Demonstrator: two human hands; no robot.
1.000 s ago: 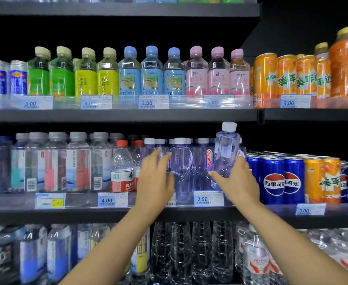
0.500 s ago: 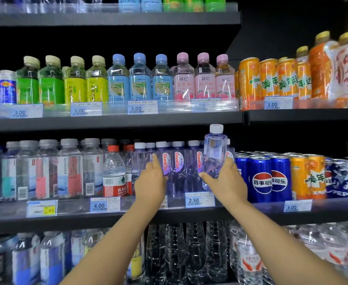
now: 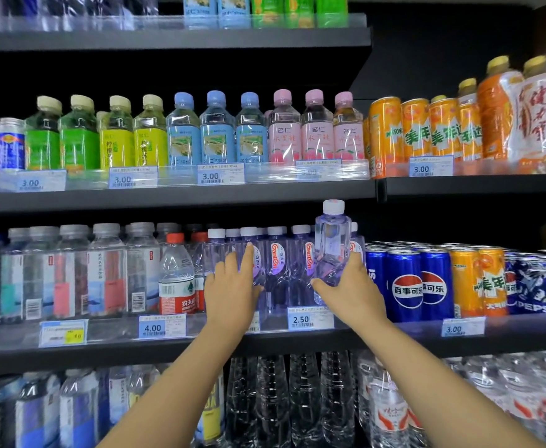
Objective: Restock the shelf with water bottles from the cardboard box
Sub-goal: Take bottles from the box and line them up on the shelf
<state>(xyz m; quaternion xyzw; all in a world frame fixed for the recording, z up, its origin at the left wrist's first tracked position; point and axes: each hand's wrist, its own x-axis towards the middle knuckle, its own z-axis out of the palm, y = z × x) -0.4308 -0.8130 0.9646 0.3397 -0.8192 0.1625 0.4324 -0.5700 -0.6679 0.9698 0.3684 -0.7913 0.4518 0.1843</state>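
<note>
My right hand grips the lower part of a clear purple-tinted water bottle with a white cap, held upright above the front of the middle shelf. It stands higher than the row of like Ganten bottles behind the 2.50 price tag. My left hand rests with straight fingers against the front of the leftmost bottles of that row. The cardboard box is out of view.
Left of the row stand red-capped and grey-capped water bottles. Blue Pepsi cans and orange cans sit right of it. The shelf above carries coloured drink bottles. Large clear bottles fill the shelf below.
The held bottle has come slightly more upright and closer to the row. My left hand has slid a little left along the bottle fronts. The camera has tilted a bit.
</note>
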